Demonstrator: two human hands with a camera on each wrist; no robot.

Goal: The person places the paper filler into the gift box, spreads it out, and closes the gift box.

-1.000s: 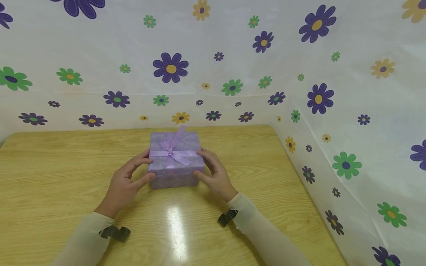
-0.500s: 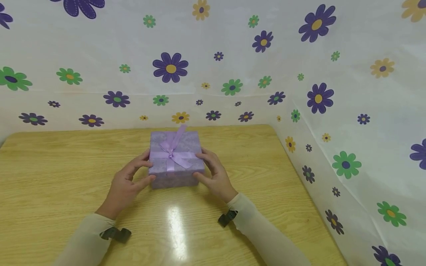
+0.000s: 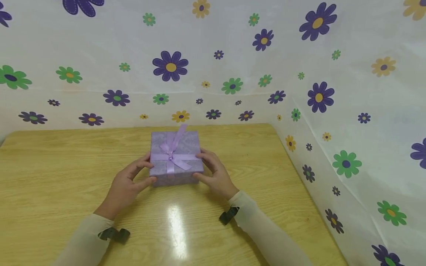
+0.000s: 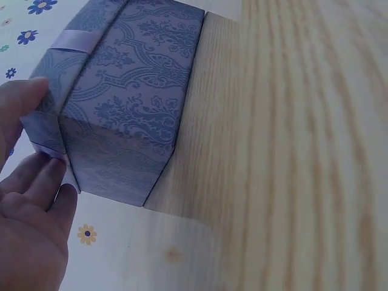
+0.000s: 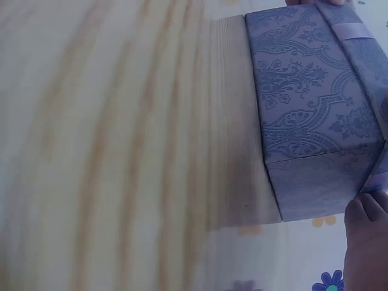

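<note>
A purple damask-patterned gift box stands on the wooden table. Its lid sits on top, with a lilac ribbon crossed over it and tied in a bow. On the left side my left hand grips the lid, its thumb at the front edge and its fingers along the side. My right hand holds the opposite side the same way. In the left wrist view the left fingers lie against the lid's side, by the ribbon. The right wrist view shows the right fingers at the lid's lower rim.
The pale wooden table spreads around the box. Behind it hangs a white sheet with printed flowers, which also runs along the right side. Each sleeved wrist wears a dark strapped camera.
The lid's front edge and ribbon have come slightly down and nearer over the box front. Both hands keep their grip and have barely shifted.
</note>
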